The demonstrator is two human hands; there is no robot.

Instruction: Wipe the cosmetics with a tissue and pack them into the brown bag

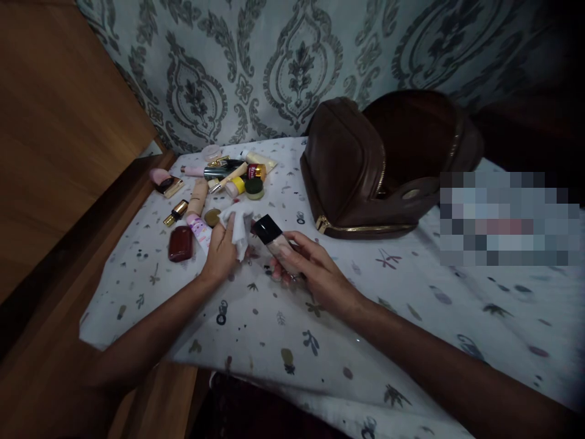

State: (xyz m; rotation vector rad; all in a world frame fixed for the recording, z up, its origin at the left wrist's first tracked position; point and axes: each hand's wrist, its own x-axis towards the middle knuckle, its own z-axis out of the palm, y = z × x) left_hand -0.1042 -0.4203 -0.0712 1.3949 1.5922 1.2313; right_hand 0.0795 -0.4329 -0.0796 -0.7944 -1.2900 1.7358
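Observation:
My right hand is closed around a foundation bottle with a square black cap, tilted up to the left over the cloth. A white wipe is bunched in my left hand, just left of the cap and apart from it. Beside my left hand lie a pink-and-purple tube, a dark red case and a round olive-coloured lid or jar. A beige tube and a gold-and-black lipstick lie a little farther off.
An unzipped brown cosmetic bag stands at the back right. Several jars, tubes and a makeup brush lie at the back left. A wooden panel borders the left side; a patterned curtain hangs behind. A blurred patch covers the far right.

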